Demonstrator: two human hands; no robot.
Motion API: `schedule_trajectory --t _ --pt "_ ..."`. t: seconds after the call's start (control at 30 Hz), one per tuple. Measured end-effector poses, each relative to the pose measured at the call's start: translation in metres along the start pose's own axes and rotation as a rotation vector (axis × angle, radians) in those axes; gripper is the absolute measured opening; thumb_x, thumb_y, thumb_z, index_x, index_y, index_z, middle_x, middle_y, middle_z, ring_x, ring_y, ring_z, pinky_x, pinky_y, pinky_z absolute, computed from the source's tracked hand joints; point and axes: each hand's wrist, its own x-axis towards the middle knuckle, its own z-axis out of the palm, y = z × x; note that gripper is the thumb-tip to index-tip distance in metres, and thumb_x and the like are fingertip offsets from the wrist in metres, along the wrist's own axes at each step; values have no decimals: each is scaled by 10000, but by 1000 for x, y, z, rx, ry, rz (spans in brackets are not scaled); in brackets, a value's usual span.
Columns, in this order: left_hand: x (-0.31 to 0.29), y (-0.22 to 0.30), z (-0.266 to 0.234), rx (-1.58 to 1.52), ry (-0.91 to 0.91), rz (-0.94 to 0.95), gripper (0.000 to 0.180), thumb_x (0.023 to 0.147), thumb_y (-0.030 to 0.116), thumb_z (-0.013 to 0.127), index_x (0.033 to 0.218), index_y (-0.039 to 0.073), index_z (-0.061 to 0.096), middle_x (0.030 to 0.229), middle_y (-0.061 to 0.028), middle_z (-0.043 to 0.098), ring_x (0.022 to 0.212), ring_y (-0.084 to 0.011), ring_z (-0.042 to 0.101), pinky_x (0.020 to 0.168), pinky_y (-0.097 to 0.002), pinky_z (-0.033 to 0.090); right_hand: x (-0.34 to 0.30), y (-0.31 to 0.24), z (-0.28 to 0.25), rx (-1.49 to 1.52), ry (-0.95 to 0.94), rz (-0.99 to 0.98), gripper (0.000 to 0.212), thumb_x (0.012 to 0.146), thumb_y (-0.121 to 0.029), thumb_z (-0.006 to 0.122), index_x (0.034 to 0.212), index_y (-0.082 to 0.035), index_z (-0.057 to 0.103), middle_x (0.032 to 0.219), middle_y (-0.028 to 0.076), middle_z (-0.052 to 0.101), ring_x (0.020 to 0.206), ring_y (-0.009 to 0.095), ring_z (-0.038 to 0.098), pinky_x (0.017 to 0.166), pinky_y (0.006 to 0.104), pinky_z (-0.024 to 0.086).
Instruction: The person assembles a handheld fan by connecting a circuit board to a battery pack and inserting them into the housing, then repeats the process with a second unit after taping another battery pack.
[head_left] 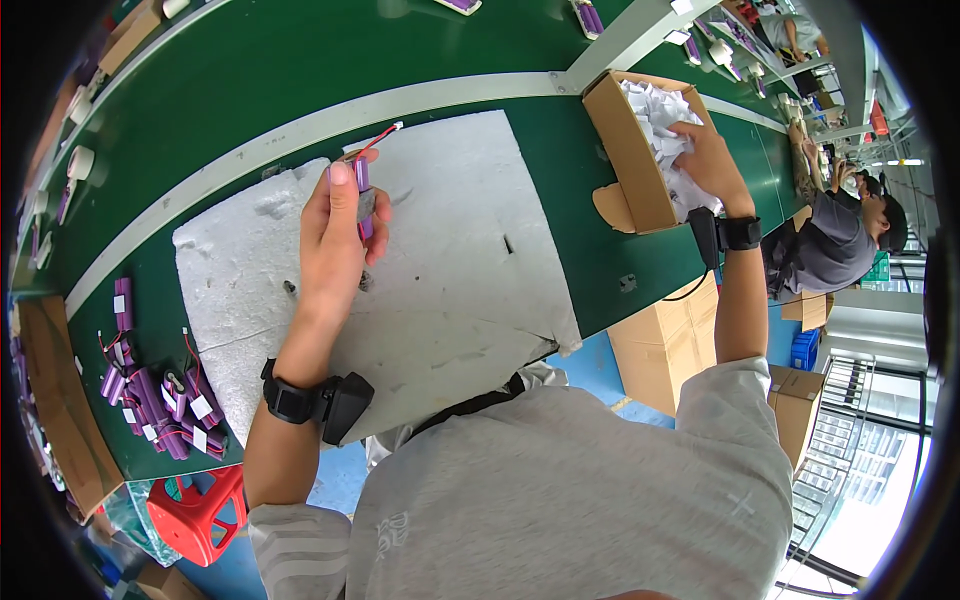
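Observation:
A purple battery pack [362, 172] with a grey patch on its side is in my left hand [335, 215], closed around it above the foam sheet, with the thumb on top. From its upper end runs a red lead to a small white plug [398, 126]. My right hand [712, 165] reaches into an open cardboard box [630, 150] filled with folded white paper pieces [655, 105]. Its visible fingers are apart and touch the paper; some fingertips are hidden among the pieces. The white foam sheet [450, 230] lies on the green bench in front of me.
Several purple battery packs [150, 400] lie piled at the bench's left, beside a cardboard carton [65, 400]. A pale rail [420, 95] crosses the green bench [300, 60]. Below are a red stool [200, 515] and a closed carton [665, 345]. A co-worker [835, 240] sits at the right.

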Motion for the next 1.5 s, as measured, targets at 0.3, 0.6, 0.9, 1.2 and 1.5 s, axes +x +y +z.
schedule_trajectory --t 0.3,0.6,0.9,1.2,1.5 --pt "-1 0 0 13 -5 7 579 988 550 335 1211 58 543 702 -10 531 476 -60 434 427 -212 314 -4 1 -36 188 347 91 402 771 -154 706 1157 -71 632 949 138 681 879 213 645 812 314 485" --pt "0 -1 -1 23 -4 15 568 987 551 340 1192 63 547 705 -9 532 478 -57 432 431 -211 313 -27 -14 -42 331 110 -90 680 804 -305 730 1381 -92 439 1331 117 499 1179 219 489 989 342 389" --pt "-2 -1 1 42 -20 14 556 991 542 338 1190 67 548 714 -10 535 481 -55 433 427 -208 310 -54 -14 -5 28 -62 -21 839 796 -263 696 1466 -31 246 1456 221 326 1364 324 314 1110 392 260" --pt "0 -4 2 52 -8 -1 563 990 543 337 1201 65 548 721 -11 540 483 -56 439 427 -206 314 -39 6 29 86 -12 -24 768 830 -186 603 1477 -37 215 1462 260 291 1374 348 293 1131 389 226" --pt "-1 -5 0 55 -10 2 589 976 568 355 1210 63 547 716 -13 542 482 -58 441 426 -205 315 -42 -21 3 113 -16 -5 769 830 -176 599 1474 -17 211 1471 261 284 1396 353 257 1131 372 228"
